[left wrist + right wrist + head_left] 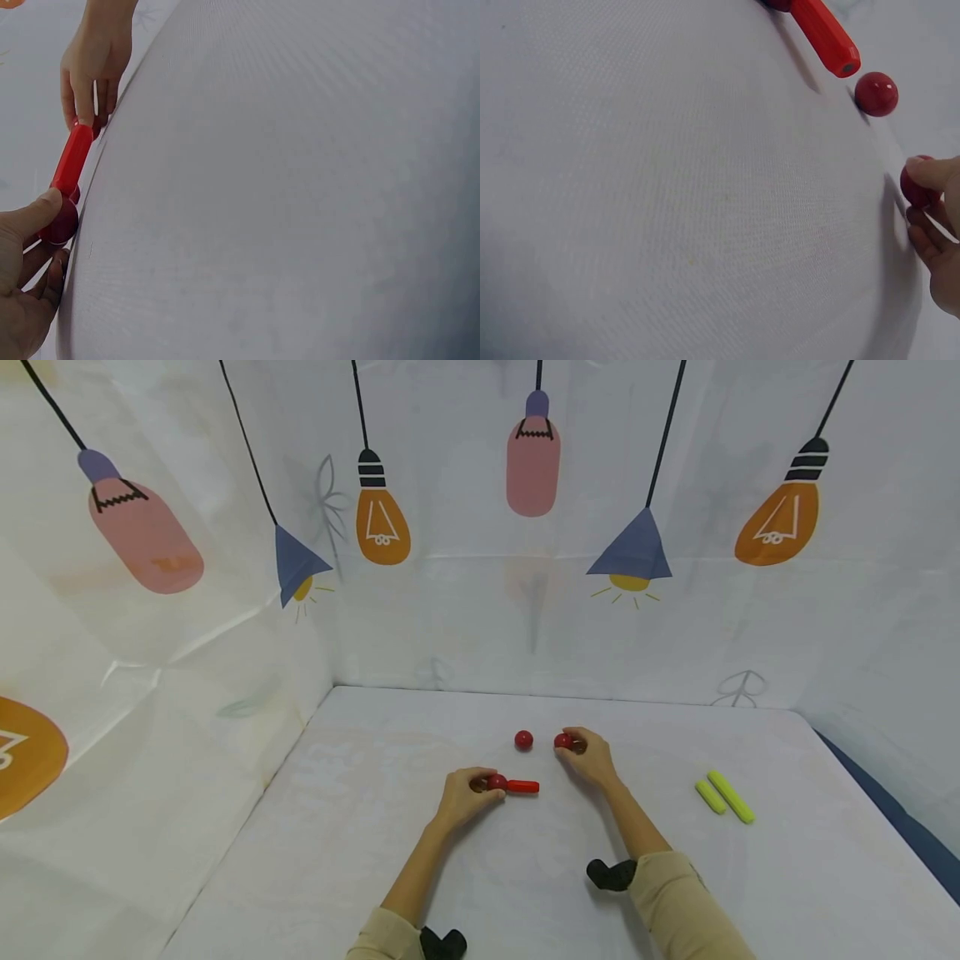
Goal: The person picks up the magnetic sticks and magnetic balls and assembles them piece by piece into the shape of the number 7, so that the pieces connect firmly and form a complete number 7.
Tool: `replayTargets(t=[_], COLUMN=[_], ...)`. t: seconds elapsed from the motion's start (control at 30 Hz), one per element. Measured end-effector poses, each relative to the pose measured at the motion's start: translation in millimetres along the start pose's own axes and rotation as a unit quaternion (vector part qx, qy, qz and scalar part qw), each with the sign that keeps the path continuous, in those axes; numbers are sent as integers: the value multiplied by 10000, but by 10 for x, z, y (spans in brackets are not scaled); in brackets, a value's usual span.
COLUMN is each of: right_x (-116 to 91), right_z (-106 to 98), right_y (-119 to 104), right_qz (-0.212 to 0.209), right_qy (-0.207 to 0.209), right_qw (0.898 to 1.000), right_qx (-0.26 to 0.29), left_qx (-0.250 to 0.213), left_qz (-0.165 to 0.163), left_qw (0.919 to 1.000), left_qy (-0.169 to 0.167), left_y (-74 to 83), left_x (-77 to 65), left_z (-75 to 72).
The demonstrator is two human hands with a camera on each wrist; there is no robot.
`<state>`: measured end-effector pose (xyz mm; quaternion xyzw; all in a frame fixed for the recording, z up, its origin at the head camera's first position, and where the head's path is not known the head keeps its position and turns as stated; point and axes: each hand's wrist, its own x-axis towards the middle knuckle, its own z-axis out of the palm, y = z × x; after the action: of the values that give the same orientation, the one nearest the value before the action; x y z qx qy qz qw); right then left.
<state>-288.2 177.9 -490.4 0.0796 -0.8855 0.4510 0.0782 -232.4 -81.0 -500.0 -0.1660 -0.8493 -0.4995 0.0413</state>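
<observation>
white tabletop [600,910] bears red balls [523,741] before lamp-printed walls [465,618].

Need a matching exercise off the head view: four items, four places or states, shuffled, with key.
Column one
1. left hand
2. right hand
3. untouched red ball
4. yellow-green sticks

Column two
A. on the table, to the right of both hands
B. on the table, in the gap between the hands, farther back than the red stick
C. holds a ball with no stick visible on it
D. holds a ball with the red stick extending from it

Pairs: 1-D, 2-C, 3-B, 4-A
</observation>
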Motion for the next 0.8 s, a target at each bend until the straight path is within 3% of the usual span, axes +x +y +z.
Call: replayTargets(t=[0.17, 0.53, 0.8], right_x=[-72, -140, -213], right_z=[-21, -63, -86], right_y=[18, -42, -61], right_qz=[-340, 265, 284], right_qy=[184, -37, -144], right_qw=[9989, 9995, 9990], right_qx=[263, 193, 323], left_qx=[49, 116, 65], left_qz=[-12, 88, 146], left_qw=[10000, 9999, 9999], left_qy=[-8, -2, 64], left_y=[8, 11, 13], left_x=[1, 9, 7], left_z=[-3, -6, -3])
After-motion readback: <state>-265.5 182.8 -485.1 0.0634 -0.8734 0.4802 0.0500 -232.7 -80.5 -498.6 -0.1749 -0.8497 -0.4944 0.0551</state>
